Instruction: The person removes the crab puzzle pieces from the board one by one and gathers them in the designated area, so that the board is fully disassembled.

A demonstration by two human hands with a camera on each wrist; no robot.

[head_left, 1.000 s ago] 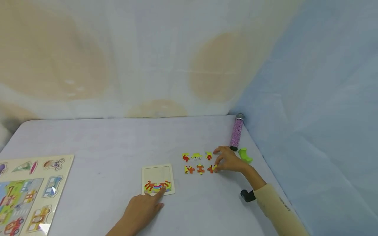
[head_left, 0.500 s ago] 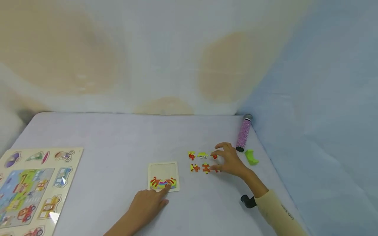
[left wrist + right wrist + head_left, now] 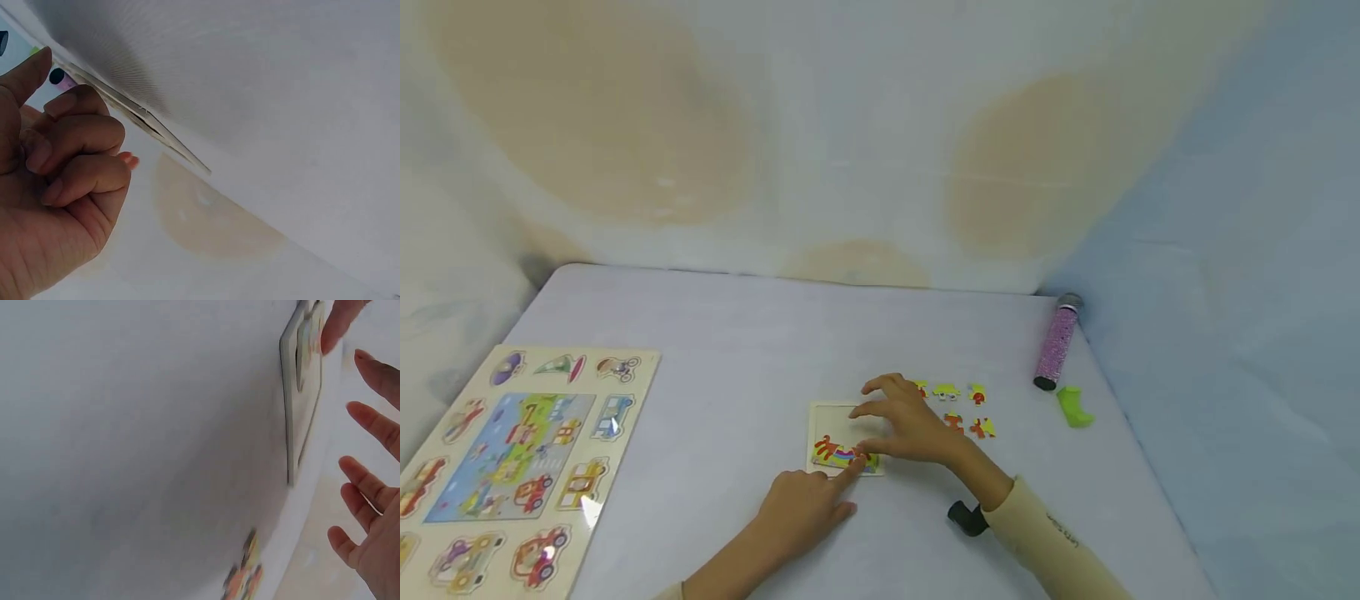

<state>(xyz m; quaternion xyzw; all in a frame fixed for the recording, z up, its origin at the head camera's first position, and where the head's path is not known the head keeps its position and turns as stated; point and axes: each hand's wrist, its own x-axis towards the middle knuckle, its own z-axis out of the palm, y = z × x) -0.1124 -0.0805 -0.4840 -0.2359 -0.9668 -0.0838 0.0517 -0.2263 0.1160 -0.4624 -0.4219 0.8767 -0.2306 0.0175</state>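
Observation:
A small square wooden puzzle tray (image 3: 822, 412) lies flat on the table, its near part filled with red, yellow and rainbow-coloured pieces (image 3: 831, 452). My left hand (image 3: 801, 508) presses its straight index fingertip on these pieces near the tray's right side; its other fingers are bent in. My right hand (image 3: 910, 425) hovers over the tray with fingers spread and thumb close to the left index fingertip. In the right wrist view nothing shows between its fingers (image 3: 375, 425). Jigsaw pieces (image 3: 947, 392) lie in two rows right of the tray, partly hidden by the right hand.
A large wooden picture puzzle board (image 3: 640, 392) with vehicle shapes lies at the left. Back right are a purple glittery microphone (image 3: 1057, 343) and a bright green boot-shaped piece (image 3: 1075, 408). A black object (image 3: 967, 518) sits at the right wrist. Cloth-covered walls (image 3: 850, 167) rise behind.
My right hand has moved left from the loose pieces to above the tray. The left index finger stays on the tray's pieces. The head view has shifted left.

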